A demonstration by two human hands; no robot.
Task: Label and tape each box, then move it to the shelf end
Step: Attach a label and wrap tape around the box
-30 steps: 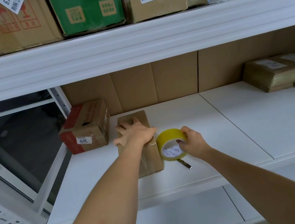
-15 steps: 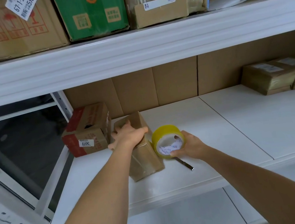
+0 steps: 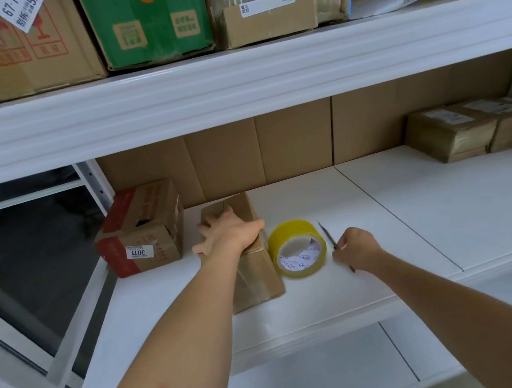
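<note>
A small brown cardboard box [image 3: 256, 274] lies on the white shelf [image 3: 330, 204], its long side running away from me. My left hand [image 3: 228, 231] rests on its top with fingers spread over the far end. A yellow tape roll [image 3: 298, 248] stands on edge against the box's right side. Just right of the roll, my right hand [image 3: 355, 247] grips a thin dark knife [image 3: 329, 236], blade pointing away from me.
A red and brown box [image 3: 141, 229] labelled 3011 sits at the shelf's left end, close to the small box. Two taped parcels [image 3: 466, 131] stand at the far right. The upper shelf [image 3: 234, 80] overhangs, loaded with several cartons.
My right hand let go of the tape roll, which now stands alone by the box, and picked up the knife from the shelf. The left hand stayed on the box.
</note>
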